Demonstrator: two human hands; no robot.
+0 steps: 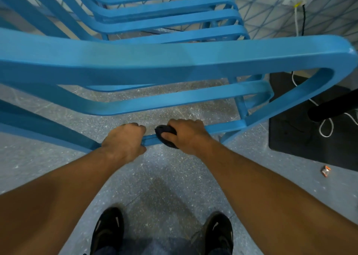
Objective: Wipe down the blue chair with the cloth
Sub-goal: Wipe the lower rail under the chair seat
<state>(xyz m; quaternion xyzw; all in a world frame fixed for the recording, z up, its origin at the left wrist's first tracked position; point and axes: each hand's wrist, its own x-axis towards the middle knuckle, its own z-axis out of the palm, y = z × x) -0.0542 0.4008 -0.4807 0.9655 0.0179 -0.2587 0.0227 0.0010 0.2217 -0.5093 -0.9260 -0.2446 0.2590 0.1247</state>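
Blue chair (174, 60): seen from above, it fills the frame from 9 through 12 to 3 o'clock, with broad slats and a wide looping band.
Floor (164, 177): speckled grey, running from centre to 6 o'clock, with two dark shoes at the bottom edge.
Low rail (222, 127): a thin blue bar just below centre, and the part being worked on.
Left hand (124, 140): at 8 o'clock of centre, fingers curled round the low rail, apparently steadying the chair.
Right hand (186, 136): at 6 o'clock of centre, fingers and thumb closed over the cloth and pressing it onto the rail.
Cloth (166, 134): dark and bunched, wrapped on the rail between the two hands.
Progress: judged mid-task. The wiping is down at a low bar, and nothing shows whether the upper slats are already done or yet to do.
Left to do: probably the rest of this rail toward 3 o'clock, plus any untouched slats.
Hidden: most of the cloth is under the right hand. The rail is covered beneath both hands.
Cut off: the chair's left side and feet run out of frame.
Hard to tell: no dust, streaks or wet marks distinguish wiped surfaces from unwiped ones.
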